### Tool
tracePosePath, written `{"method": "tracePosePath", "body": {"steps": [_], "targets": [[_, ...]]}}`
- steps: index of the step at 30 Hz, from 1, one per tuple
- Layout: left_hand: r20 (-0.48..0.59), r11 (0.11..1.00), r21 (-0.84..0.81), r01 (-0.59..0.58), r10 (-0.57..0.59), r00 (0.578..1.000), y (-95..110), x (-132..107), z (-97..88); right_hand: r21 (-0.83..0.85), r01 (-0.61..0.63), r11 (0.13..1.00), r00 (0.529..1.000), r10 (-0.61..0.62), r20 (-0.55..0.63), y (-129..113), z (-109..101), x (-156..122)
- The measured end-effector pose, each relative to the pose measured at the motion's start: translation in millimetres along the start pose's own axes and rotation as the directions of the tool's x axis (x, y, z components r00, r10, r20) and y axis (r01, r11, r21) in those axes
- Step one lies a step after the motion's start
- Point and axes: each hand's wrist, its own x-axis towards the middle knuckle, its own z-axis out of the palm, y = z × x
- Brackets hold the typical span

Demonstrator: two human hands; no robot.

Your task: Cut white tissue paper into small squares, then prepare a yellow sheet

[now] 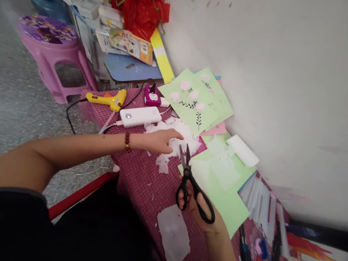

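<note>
My right hand (195,209) grips a pair of black-handled scissors (186,173), with fingers through the loops. The blades are slightly parted and point away from me. My left hand (161,140) reaches across from the left over a heap of torn white paper scraps (181,127). Its thumb and index finger are apart, and nothing shows between them. Whether it touches the scraps I cannot tell. A separate white scrap (163,163) lies just below that hand. Nearer me, a translucent whitish sheet (174,236) rests on the red checked tablecloth (141,182).
A yellow glue gun (107,98), a white power bank (140,117) and a purple charger (152,96) lie at the left. Green sheets with pale flowers (200,99) lean by the wall. Glue sticks (259,201) and a dark-handled tool (248,257) lie right. A pink stool (53,53) stands left.
</note>
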Motion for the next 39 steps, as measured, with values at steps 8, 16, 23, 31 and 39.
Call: {"method": "tracePosePath", "body": {"steps": [8,16,23,31,39], "targets": [[0.067,0.986,0.157,-0.051,0.04,0.997,13,-13,-4.3,0.002,0.123,0.992,0.962,-0.118,-0.248,14,-47,-66],[0.45,0.974,0.091,-0.206,0.144,0.881,61,-19,50.1,-0.073,0.088,0.993,0.897,-0.111,-0.428,47,-62,-119],[0.652,0.885,0.183,-0.429,0.218,0.726,99,-13,109.8,0.115,0.225,0.968,0.89,-0.156,-0.428,65,-66,-128],[0.512,0.834,0.345,-0.43,0.216,0.831,107,-26,116.4,0.199,0.325,0.925,0.854,-0.196,-0.482,63,-67,-134],[0.345,0.887,0.463,0.002,-0.182,0.921,89,-69,108.3,0.244,0.306,0.92,0.883,-0.179,-0.434,67,-63,-130]]}}
